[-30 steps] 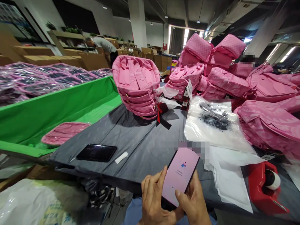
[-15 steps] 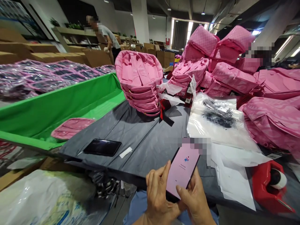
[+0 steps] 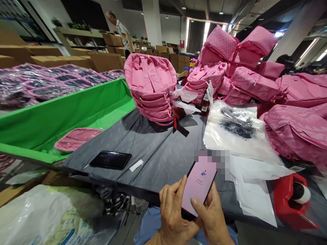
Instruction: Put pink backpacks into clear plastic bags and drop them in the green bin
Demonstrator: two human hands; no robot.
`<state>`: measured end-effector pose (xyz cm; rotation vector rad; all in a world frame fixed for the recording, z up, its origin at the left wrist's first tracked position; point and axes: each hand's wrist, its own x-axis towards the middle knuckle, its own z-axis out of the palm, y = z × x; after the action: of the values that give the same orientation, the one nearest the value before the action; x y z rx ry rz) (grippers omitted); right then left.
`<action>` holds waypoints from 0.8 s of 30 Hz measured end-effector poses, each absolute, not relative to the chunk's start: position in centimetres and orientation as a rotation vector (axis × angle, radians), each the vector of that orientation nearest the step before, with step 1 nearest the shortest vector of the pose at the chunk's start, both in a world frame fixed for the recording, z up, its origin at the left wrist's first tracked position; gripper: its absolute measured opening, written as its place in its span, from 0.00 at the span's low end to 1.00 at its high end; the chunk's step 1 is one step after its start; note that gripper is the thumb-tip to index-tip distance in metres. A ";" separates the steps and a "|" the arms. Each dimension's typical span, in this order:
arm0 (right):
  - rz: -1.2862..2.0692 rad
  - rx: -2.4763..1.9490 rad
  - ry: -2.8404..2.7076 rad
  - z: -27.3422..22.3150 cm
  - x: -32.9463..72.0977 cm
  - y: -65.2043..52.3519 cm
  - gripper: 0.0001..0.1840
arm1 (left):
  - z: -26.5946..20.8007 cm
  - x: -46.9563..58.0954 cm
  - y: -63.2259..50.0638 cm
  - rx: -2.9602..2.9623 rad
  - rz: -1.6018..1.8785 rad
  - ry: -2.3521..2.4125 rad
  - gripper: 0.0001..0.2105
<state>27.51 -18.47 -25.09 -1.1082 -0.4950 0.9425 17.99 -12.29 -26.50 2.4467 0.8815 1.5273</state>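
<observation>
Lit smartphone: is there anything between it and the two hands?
Nothing visible: the left hand and right hand hold the smartphone directly, with the right thumb over its pink screen.

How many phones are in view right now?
2. The lit phone is held between the left hand and right hand; the dark phone lies flat on the grey table, left of the white slip. Others may be hidden.

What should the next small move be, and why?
Probably lift the thumb of the right hand slightly: it lies over the lower part of the phone's lit screen and may hide something there, while the left hand supports the phone's left edge.
</observation>
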 end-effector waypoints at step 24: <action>1.086 -0.937 -0.406 -24.8 28.4 -19.3 0.40 | -26.3 18.4 -12.6 2.314 1.544 0.900 0.36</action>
<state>28.35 -19.26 -24.82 -0.9369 -0.4065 1.0855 18.39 -12.56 -26.26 2.3137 0.8998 1.5443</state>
